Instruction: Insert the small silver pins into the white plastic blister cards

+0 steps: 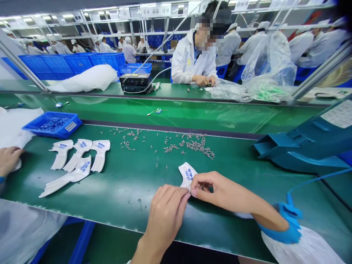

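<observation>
Just beyond my hands stands a white curved plastic shell (186, 175) with blue parts in it, its lower end hidden behind my fingertips. My left hand (166, 211) is closed, fingertips pressed together at that lower end. My right hand (217, 189) pinches thumb and index finger at the same spot; a tiny shiny bit shows there, too small to name. Past the shell, a pile of small metal screw-like pieces (196, 145) spreads over the green bench (123, 201). Several similar white shells (100, 154) with blue parts lie to the left.
A blue tray (73, 124) of small blue parts stands at the far left, with another person's hand (9, 161) near it. At right a teal machine housing (302, 143) juts over the bench. A blue cord (310, 179) runs to my right wristband. Opposite sits a co-worker (195, 60).
</observation>
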Available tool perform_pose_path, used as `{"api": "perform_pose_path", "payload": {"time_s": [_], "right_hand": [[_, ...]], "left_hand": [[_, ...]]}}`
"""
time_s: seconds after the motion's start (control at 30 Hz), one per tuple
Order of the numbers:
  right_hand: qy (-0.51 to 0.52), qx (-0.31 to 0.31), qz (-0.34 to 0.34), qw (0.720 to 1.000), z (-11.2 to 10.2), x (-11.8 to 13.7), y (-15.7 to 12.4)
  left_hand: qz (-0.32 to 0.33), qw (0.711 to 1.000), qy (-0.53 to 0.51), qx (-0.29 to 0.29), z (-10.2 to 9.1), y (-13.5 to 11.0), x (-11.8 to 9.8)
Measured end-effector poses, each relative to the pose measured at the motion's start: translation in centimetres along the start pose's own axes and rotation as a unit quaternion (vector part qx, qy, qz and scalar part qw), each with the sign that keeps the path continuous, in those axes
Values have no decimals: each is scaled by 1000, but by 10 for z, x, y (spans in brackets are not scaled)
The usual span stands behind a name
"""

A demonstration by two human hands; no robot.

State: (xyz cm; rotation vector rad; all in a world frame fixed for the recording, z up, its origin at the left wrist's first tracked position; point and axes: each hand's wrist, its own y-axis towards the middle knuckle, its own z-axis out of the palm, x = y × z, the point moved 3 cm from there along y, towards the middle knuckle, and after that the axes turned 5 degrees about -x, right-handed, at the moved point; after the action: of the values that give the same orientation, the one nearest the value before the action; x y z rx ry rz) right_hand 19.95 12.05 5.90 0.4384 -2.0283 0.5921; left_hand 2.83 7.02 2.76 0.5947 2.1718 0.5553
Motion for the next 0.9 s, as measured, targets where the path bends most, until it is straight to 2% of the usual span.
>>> {"api": "perform_pose_path", "payload": {"time_s": [0.13, 0.2, 0.33, 0.4, 0.57, 0.73, 0.9], "right_hand": [[36, -43, 36, 998, 9, 4, -1], [36, -49, 41, 997, 12, 6, -2], [-24, -58, 56, 996, 18, 9, -2], [-65, -35, 58, 996, 22, 11, 0], [-162, 4, 45, 986, 26, 18, 11], [-181, 64, 43, 980, 25, 21, 18], [-215, 50, 50, 974, 26, 17, 18]], "left_hand": [[11, 998, 16, -56, -5, -2, -4], [9, 999, 12, -31, -10, -2, -1], [-10, 993, 24, 114, -20, -8, 10], [-30, 987, 32, 157, -22, -13, 15], [-64, 985, 25, 160, -20, -23, 16], [-71, 983, 14, 169, -20, -24, 16], [-76, 982, 7, 173, -21, -24, 18]]}}
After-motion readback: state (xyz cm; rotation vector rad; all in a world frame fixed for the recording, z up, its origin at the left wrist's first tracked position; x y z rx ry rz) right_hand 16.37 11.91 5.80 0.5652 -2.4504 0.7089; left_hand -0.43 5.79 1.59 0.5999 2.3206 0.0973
